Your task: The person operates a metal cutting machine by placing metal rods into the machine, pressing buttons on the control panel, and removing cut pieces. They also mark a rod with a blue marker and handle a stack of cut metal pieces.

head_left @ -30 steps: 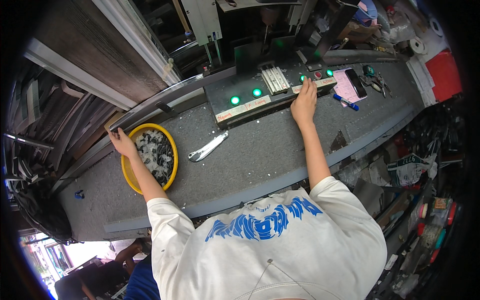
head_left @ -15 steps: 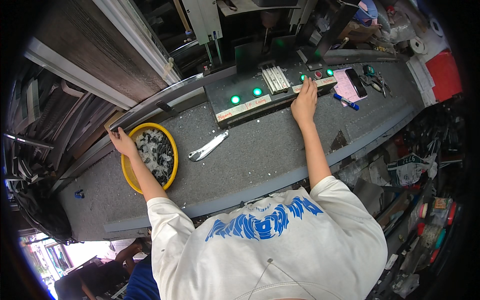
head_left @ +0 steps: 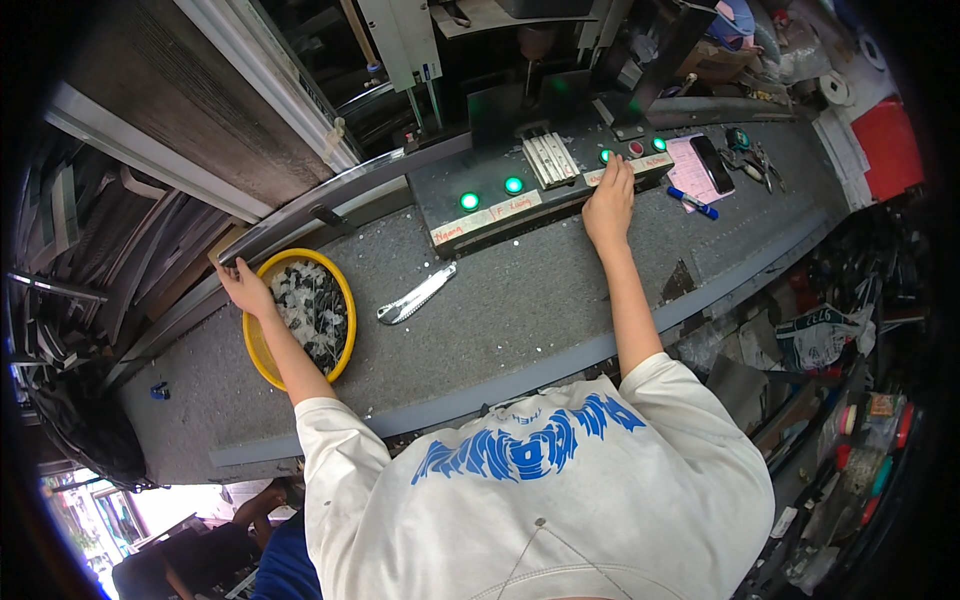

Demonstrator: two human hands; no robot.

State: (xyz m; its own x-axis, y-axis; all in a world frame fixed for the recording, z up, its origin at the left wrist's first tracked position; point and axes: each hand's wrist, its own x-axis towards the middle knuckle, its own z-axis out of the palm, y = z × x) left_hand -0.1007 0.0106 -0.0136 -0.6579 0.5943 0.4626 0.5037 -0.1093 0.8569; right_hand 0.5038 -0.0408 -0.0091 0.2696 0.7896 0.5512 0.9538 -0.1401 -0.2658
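While left grip [head_left: 246, 288] clasps straight bar [head_left: 262, 235], right grip [head_left: 608, 210] at round button [head_left: 606, 156].

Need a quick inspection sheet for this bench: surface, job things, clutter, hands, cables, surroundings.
Surface: grey worktop sprinkled with small white bits.
Job things: long bar along the far side at left; black control box with lit green buttons and a red button.
Clutter: utility knife lying loose; yellow tub of scraps; phone on pink paper, blue marker at its near edge.
Hands: left hand at the bar's left end, apparently holding it; right hand with fingertips at a green button, pressing or not unclear.
Cables: nothing seen clearly.
Surroundings: dark strips stacked at left, black bag below them.
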